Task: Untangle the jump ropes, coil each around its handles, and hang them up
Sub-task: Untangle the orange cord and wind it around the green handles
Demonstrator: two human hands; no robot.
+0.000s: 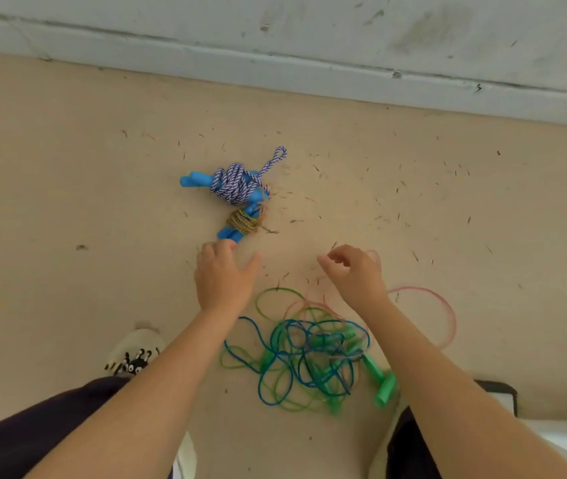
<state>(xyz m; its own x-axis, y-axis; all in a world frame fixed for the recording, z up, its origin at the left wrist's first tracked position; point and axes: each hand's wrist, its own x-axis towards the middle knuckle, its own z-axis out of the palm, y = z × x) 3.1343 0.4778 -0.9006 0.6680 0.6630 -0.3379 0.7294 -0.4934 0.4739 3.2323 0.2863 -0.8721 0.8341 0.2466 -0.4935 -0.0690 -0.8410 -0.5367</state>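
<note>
Both hands are hovering empty: left hand fingers spread, right hand loosely curled. With two coiled ropes lying ahead, next lift one green handle from the tangle on the floor and trace its cord.

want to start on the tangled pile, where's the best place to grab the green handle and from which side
Grip the green handle around its thick free end, coming from the right. It sticks out at the pile's lower right edge, clear of the loops, so fingers can likely close round it without snagging cord.
</note>
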